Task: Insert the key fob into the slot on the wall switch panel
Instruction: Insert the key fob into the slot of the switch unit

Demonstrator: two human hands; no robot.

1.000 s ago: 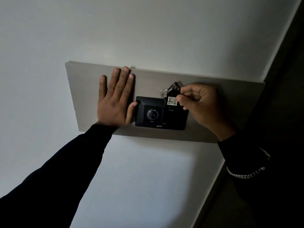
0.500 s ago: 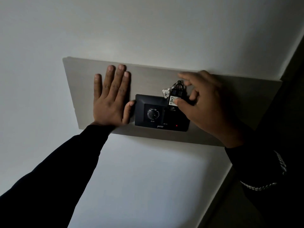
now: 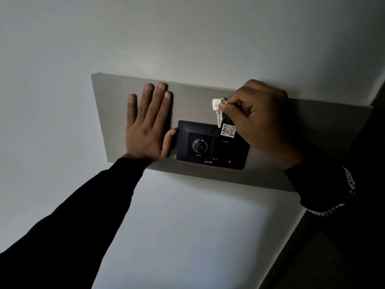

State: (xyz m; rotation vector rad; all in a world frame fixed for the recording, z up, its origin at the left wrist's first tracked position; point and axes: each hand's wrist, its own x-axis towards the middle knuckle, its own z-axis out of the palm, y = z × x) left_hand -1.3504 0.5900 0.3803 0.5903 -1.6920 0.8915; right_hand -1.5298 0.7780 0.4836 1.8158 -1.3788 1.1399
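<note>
Our right hand (image 3: 260, 119) pinches the key ring, so the key fob (image 3: 228, 131) — its label reading 402 — hangs just above the slot (image 3: 224, 141) on the black wall switch panel (image 3: 212, 146). We cannot tell whether it has entered. Our left hand (image 3: 149, 124) lies flat and spread, holding nothing — thumb touching the panel's edge.

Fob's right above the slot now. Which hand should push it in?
Right. The right hand already grips the key ring, with the key fob hanging just above the slot on the switch panel. The left hand lies flat beside it, empty.
</note>
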